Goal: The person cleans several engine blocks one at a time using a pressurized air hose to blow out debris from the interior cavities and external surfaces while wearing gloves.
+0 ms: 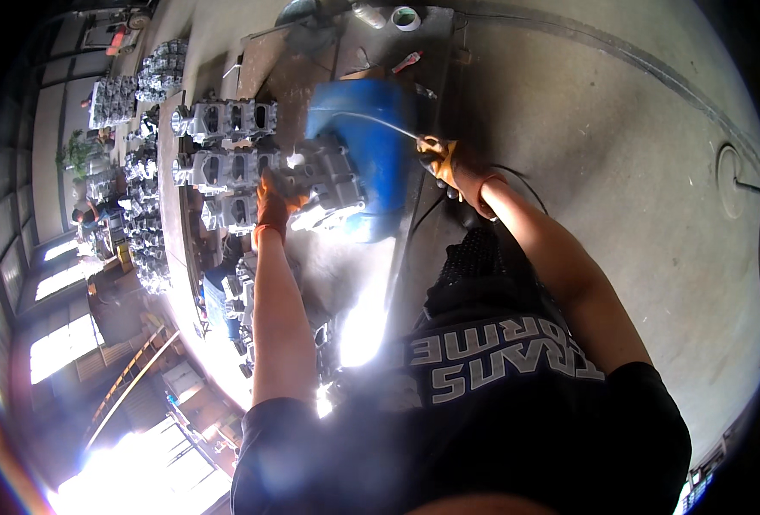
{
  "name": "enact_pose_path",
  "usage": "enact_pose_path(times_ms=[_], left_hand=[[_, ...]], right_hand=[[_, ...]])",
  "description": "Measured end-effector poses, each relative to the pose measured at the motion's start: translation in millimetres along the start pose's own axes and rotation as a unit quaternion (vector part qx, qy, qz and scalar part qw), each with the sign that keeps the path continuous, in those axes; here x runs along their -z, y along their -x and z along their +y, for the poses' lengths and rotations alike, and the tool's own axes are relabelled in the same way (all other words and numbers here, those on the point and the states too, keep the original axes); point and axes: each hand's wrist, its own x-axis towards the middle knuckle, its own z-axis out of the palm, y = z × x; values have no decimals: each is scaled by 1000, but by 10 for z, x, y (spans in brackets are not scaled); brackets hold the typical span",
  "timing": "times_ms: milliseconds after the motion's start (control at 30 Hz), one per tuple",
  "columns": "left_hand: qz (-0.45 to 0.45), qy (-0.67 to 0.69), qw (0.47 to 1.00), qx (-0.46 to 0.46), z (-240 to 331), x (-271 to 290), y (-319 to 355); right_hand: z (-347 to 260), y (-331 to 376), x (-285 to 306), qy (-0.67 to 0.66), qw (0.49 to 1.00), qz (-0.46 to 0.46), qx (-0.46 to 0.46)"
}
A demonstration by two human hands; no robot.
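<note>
My left hand [275, 204], in an orange glove, grips the near left side of a grey metal casting [335, 178]. The casting is tilted and lies against a blue plastic container [371, 116]. My right hand [450, 163], in an orange and dark glove, is closed round an air blow gun. The gun's long thin metal nozzle [389, 126] reaches left across the blue container, its bent tip above the casting. A black hose [524, 182] runs near my right wrist. My left fingers are partly hidden by the casting.
Similar castings [225, 120] stand in a row left of my left hand, with several more stacks [144, 215] farther left. A tape roll [406, 19] and a red-handled tool [407, 61] lie on the far bench. Another person [88, 216] is at the far left.
</note>
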Motion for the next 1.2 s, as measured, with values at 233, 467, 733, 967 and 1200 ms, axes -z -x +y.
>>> enact_pose_path(times_ms=[233,467,733,967,1200], left_hand=[[41,-297,948,-106,-448,905,-600],[21,-317,945,-75,-538,954,-841],[45,-393,911,-118,-568,977,-810],[63,-446,879,-152,-679,1071,-887],[30,-299,952,-60,-532,1304,-974]], right_hand=[[77,-104,-165,292,938,63,175],[-146,259,27,143,987,-42,58],[57,368,-1,10,995,-103,-7],[-444,629,32,149,977,-138,-63],[45,472,100,19,987,-56,-153]])
